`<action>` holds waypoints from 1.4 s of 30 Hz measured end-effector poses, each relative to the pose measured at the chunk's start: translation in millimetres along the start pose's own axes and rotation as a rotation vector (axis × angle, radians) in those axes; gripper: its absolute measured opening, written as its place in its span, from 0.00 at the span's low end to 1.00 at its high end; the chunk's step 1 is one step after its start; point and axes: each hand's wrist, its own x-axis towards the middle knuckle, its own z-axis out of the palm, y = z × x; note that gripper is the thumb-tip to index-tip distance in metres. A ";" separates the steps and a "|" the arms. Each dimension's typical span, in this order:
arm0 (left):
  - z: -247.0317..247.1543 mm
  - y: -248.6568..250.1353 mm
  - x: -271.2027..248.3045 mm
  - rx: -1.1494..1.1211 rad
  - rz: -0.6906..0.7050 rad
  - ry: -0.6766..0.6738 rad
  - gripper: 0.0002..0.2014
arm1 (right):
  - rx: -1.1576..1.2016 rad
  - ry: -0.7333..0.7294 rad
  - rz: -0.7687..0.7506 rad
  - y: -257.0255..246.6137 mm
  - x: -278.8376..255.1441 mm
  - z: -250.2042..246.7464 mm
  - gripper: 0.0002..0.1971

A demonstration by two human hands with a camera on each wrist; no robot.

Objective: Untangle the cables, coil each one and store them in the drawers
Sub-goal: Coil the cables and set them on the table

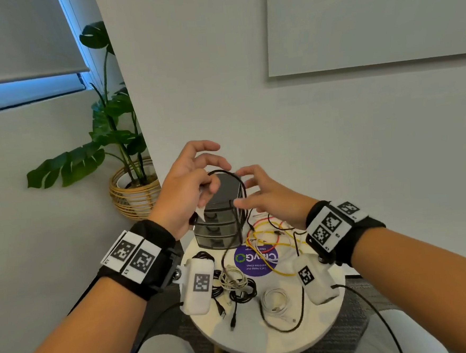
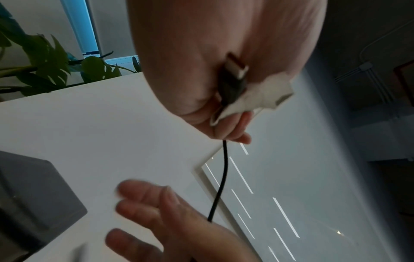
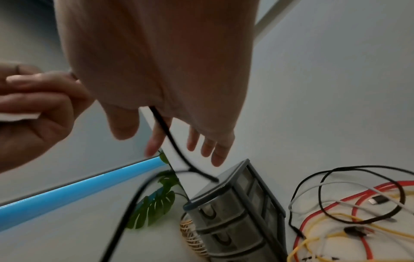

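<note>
Although several cables already lie coiled on the surface (image 1: 268, 339), the head view shows the drawer unit (image 1: 218, 221) with all three drawers closed, so by this evidence storage has not begun. The left hand (image 1: 188, 187) is raised above the unit, pinching one end of a black cable (image 1: 242, 192), which loops over to the right hand (image 1: 272, 198) and drops to the surface. Near the front edge lie black coils (image 1: 242, 292), a beige coil (image 1: 232, 279) and a white coil (image 1: 275, 298). To the right of the unit, red, yellow and black leads (image 1: 269, 237) remain tangled.

In the left wrist view, the left-hand grip is closed on the black cable (image 2: 224, 177) just below its USB plug (image 2: 235, 70), together with a white paper tag (image 2: 264, 95). The cable hangs down toward the right hand (image 2: 170, 221), whose fingers are extended.

In the right wrist view, the right hand (image 3: 156, 70) has spread, relaxed fingers; the black cable (image 3: 170, 140) passes under the palm, and no closed grip on it is visible. The drawer unit (image 3: 235, 203) stands below, drawers shut. The tangled leads (image 3: 358, 203) lie beside it on the surface.

Judged status: the held cable is mid-coiling; the tangle and all storage steps remain.
</note>
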 end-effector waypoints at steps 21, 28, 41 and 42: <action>-6.6 -16.8 6.6 -0.171 -0.330 -0.112 0.15 | 0.024 -0.099 -0.008 -59.7 12.2 -18.8 0.07; -10.2 -11.2 7.9 -0.440 -0.172 -0.069 0.20 | -0.602 -0.066 -0.182 -21.3 1.7 -26.5 0.19; 4.2 -1.4 1.1 0.315 0.143 -0.202 0.16 | -0.407 -0.104 -0.421 -86.1 -7.0 -45.4 0.13; 5.1 1.5 1.4 0.249 0.119 -0.217 0.17 | -0.380 -0.060 -0.420 -83.7 -6.4 -49.1 0.13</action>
